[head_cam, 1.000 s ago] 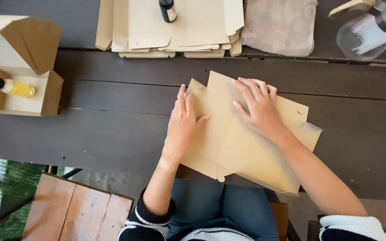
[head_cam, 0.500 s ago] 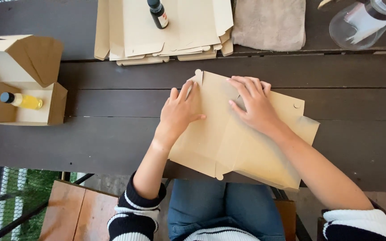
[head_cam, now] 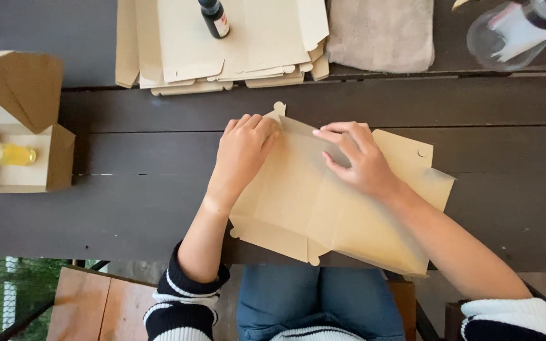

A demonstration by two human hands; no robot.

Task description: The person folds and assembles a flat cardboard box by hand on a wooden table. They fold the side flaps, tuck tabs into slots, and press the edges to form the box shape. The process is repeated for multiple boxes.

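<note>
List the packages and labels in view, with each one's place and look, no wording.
Flat box blank: table centre, tan card, under the left hand and right hand.
Blank stack: top centre, pale cream card.
Dark bottle: on the stack, with a white and red label.
Open box: left edge, tan, flaps up.
Yellow bottle: lying in the open box, dark cap.
Clear bottle: top right, white label.

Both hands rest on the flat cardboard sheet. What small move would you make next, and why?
Probably fold the left edge up along its crease. The left hand curls over that edge of the flat box blank, the right hand pins the middle panel, and the sheet lies unfolded on the dark table.
</note>
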